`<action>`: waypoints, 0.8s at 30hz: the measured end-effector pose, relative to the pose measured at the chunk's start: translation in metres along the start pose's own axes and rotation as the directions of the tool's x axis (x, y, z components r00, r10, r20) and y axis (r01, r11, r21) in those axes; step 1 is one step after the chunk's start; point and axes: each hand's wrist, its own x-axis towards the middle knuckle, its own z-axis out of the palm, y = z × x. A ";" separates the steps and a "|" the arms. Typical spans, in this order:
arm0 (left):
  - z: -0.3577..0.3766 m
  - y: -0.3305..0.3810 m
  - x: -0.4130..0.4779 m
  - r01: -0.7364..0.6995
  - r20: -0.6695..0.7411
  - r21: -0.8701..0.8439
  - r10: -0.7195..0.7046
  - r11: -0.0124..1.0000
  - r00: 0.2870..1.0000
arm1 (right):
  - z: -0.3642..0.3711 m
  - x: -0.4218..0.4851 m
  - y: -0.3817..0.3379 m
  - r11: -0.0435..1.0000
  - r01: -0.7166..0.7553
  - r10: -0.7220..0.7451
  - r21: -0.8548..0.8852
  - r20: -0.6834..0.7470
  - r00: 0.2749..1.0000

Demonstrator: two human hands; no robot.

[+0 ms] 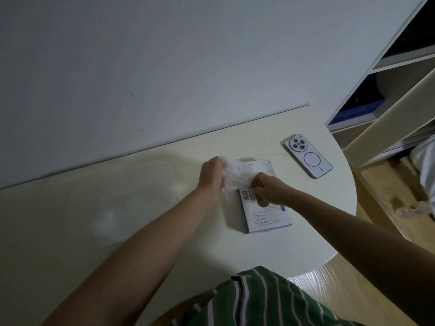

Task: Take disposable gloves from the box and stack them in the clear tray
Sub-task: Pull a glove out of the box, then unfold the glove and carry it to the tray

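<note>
A flat white glove box [268, 215] with a hand outline printed on it lies on the table right of centre. Above its far half, a thin translucent disposable glove [235, 175] is stretched between both hands. My left hand [210, 177] grips the glove's left side. My right hand [268, 189] pinches its right edge over the box. A clear tray [164, 168] sits on the table to the left; it is very faint, with only its rounded far-right corner showing plainly.
A white phone [308, 156] lies face down at the table's far right. The round table edge [348, 222] curves off at the right. A white shelf unit [388, 95] stands beyond it. The wall runs along the table's back.
</note>
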 end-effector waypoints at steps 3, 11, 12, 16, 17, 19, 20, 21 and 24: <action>-0.016 0.005 -0.005 0.026 0.046 -0.165 -0.019 0.986 0.999 | -0.003 0.000 -0.003 0.998 0.065 -0.060 0.022 -0.162 0.985; -0.067 0.010 -0.012 0.051 0.072 -0.242 -0.034 0.969 0.997 | -0.001 -0.002 -0.050 0.934 0.329 -0.246 0.138 -0.420 0.874; -0.074 0.009 -0.013 0.055 0.063 -0.223 -0.042 0.973 0.997 | 0.002 -0.003 -0.058 0.917 0.364 -0.279 0.164 -0.387 0.879; -0.094 0.004 -0.017 0.064 0.012 -0.082 -0.063 0.995 0.998 | 0.018 -0.008 -0.082 0.851 0.502 -0.457 0.154 -0.255 0.852; -0.097 0.002 -0.017 0.068 0.009 -0.067 -0.068 0.995 0.998 | 0.020 -0.008 -0.087 0.853 0.508 -0.472 0.119 -0.239 0.849; -0.113 0.000 -0.019 0.087 0.040 -0.113 -0.083 0.990 0.996 | 0.027 -0.009 -0.104 0.866 0.493 -0.466 0.085 -0.223 0.856; -0.119 0.000 -0.020 0.094 0.078 -0.149 -0.083 0.984 0.994 | 0.028 -0.009 -0.109 0.862 0.488 -0.454 0.133 -0.224 0.863; -0.128 -0.001 -0.021 0.088 0.113 -0.193 -0.067 0.977 0.991 | 0.031 -0.010 -0.117 0.852 0.482 -0.439 0.204 -0.221 0.871; -0.153 0.000 -0.026 -0.001 0.126 -0.258 0.035 0.966 0.991 | 0.035 -0.010 -0.136 0.813 0.454 -0.400 0.364 -0.216 0.891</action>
